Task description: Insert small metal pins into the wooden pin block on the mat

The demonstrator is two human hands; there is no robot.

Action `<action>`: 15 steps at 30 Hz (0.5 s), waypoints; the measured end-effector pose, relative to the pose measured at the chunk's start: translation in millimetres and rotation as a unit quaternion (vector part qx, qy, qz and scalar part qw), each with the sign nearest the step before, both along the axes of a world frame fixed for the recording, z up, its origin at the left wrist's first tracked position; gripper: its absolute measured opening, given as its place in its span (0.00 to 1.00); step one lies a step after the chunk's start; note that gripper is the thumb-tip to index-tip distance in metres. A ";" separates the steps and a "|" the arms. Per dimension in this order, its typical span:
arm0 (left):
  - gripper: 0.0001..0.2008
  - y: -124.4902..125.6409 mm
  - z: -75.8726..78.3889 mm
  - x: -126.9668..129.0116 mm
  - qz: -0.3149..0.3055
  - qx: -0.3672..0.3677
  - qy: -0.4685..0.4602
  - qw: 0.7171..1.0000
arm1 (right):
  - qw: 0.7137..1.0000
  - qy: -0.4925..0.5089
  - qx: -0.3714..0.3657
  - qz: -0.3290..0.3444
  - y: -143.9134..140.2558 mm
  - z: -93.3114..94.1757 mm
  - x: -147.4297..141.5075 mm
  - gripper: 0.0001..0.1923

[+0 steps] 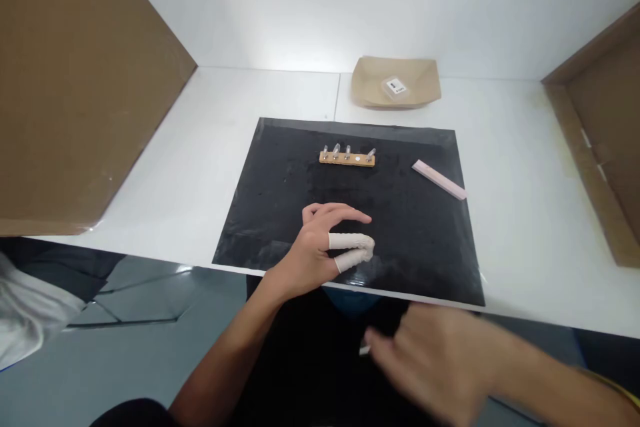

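Note:
My left hand (333,240) is over the front part of a black mat (280,187). White finger cots cover its thumb and index finger, whose tips press together; anything between them is too small to make out. The other fingers are loosely bent. Below the table's front edge, my right hand (430,360) is smeared by motion, its fingers curled, with a small white bit (365,349) at the thumb tip. Ahead of my left hand lies a tan strip (347,160) carrying several clear pieces like nail tips (336,150) and a white dot (357,159).
A pale pink bar like a nail file (439,179) lies slanted on the mat's right side. Behind the mat, a brown paper tray (367,83) holds a small clear labelled box (396,87). Cardboard walls (75,93) flank the white table (520,180).

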State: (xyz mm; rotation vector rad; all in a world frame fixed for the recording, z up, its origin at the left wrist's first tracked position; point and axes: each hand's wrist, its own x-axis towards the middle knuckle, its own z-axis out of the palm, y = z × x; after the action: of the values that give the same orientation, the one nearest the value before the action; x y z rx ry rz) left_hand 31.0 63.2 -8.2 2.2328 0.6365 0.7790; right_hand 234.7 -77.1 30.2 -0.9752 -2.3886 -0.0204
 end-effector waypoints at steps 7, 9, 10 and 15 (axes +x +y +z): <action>0.03 0.6 1.6 3.0 0.033 0.030 -0.022 0.999 | 0.997 -0.038 0.037 0.054 23.4 3.7 8.0 0.21; 0.03 0.2 2.7 3.6 0.041 0.041 -0.030 0.998 | 0.995 -0.019 0.075 0.067 30.5 12.9 9.4 0.12; 0.03 0.0 3.3 3.6 0.041 0.044 -0.032 0.998 | 0.994 -0.010 0.091 0.066 34.3 18.5 10.5 0.09; 0.02 -1.2 4.6 3.7 0.050 0.050 -0.036 0.997 | 0.994 0.011 0.096 0.047 37.8 31.1 9.9 0.13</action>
State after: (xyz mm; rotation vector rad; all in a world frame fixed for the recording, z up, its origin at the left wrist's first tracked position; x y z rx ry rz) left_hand 34.7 62.0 -3.6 2.2657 0.6915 0.9567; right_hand 244.5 -39.3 61.3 -0.7685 -2.3581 -0.2004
